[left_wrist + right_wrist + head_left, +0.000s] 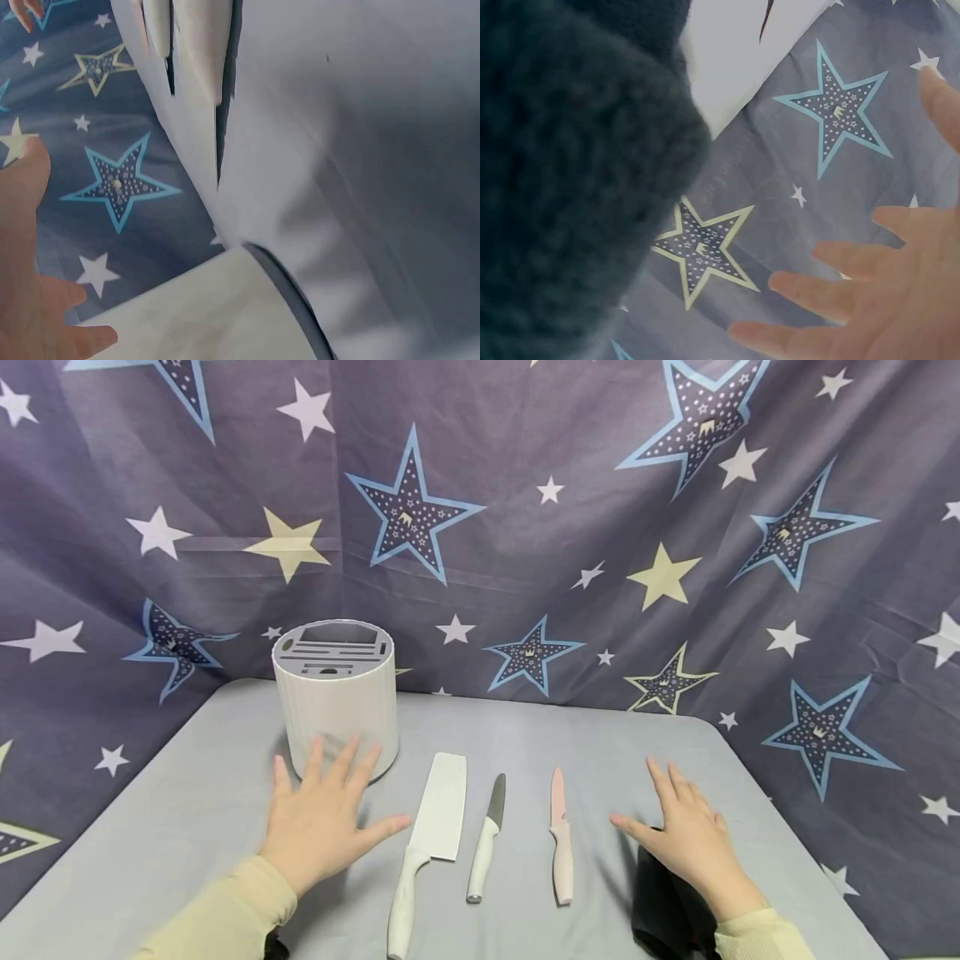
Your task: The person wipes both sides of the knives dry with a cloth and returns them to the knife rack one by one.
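My left hand point(322, 822) is spread with fingers straight, palm down, in front of a white round knife block point(341, 718) whose slotted top is empty of knives. The fingertips overlap the block's lower side in the head view. Right of this hand lies a cleaver point(437, 822) with a whitish blade and pale handle. Beside it are a small knife point(486, 843) with a grey blade and a pink paring knife point(561, 843), blades pointing away from me. My right hand point(686, 835), also spread and holding nothing, hovers right of the pink knife. The left wrist view shows the block's pale wall point(217, 315).
A grey-covered table point(517, 735) bears everything. Behind and beside it hangs a dark curtain point(525, 568) printed with stars. Under my right wrist is a dark fuzzy thing point(660, 902), which fills the left of the right wrist view.
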### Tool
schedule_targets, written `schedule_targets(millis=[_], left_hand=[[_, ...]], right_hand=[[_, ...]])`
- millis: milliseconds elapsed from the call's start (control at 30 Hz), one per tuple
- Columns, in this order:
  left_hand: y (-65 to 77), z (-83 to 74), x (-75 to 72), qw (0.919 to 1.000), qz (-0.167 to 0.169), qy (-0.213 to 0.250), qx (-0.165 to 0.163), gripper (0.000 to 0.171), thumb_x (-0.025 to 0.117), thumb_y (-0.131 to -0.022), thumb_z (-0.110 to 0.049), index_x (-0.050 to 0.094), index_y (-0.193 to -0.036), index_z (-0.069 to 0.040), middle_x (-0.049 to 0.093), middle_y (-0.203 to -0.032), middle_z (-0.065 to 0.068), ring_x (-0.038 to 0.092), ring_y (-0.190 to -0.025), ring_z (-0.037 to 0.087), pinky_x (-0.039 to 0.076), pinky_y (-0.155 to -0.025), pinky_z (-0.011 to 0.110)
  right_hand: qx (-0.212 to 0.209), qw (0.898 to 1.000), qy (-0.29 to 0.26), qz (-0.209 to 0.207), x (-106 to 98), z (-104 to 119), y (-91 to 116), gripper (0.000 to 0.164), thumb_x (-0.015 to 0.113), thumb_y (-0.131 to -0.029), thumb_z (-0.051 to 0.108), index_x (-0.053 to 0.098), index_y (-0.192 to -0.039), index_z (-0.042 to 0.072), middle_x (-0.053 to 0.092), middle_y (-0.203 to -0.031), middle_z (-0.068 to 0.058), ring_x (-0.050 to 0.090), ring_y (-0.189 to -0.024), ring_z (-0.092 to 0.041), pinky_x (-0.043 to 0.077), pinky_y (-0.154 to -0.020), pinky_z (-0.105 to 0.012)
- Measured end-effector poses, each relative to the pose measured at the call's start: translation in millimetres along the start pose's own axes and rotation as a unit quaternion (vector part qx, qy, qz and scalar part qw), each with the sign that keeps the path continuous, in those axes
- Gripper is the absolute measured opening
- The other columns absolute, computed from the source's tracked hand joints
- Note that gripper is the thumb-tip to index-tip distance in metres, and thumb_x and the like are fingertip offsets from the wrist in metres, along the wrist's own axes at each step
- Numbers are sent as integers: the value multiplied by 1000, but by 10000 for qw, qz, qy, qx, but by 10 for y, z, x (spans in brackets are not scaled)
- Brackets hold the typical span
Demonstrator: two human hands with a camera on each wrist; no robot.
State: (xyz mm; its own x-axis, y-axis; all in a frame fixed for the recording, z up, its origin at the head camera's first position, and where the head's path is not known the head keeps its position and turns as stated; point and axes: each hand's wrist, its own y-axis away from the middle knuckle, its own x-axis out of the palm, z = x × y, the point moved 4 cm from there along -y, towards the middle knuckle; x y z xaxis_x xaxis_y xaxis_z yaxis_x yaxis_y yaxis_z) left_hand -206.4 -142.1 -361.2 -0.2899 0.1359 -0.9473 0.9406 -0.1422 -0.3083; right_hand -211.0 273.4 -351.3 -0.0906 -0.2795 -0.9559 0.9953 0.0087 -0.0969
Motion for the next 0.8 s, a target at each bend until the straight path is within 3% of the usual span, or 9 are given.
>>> schedule_targets(millis=[167, 433, 800], left_hand=[[19, -119, 61, 9999, -37, 99, 73, 100, 44, -77, -89, 41, -151, -22, 39, -157, 10, 26, -145, 49, 10, -107, 78], [35, -303, 177, 9997, -38, 101, 211, 99, 50, -76, -86, 43, -150, -21, 42, -156, 8, 30, -144, 48, 15, -108, 77], [35, -594, 292, 9985, 279, 91, 464, 99, 48, -76, -88, 46, -148, -20, 45, -153, 9, 33, -143, 47, 18, -109, 76]], right_hand=[[282, 9991, 40, 318, 66, -109, 27, 108, 57, -83, 75, 14, -159, 12, 18, -157, -34, 24, -136, -62, 29, -95, -80], [581, 9936, -125, 965, 185, -277, 21, 104, 67, -85, 61, 22, -153, -4, 18, -149, -46, 24, -127, -73, 33, -94, -78], [745, 9886, 88, 1305, 312, -401, 69, 103, 70, -84, 57, 33, -141, -19, 30, -139, -50, 37, -120, -70, 39, -95, -71]])
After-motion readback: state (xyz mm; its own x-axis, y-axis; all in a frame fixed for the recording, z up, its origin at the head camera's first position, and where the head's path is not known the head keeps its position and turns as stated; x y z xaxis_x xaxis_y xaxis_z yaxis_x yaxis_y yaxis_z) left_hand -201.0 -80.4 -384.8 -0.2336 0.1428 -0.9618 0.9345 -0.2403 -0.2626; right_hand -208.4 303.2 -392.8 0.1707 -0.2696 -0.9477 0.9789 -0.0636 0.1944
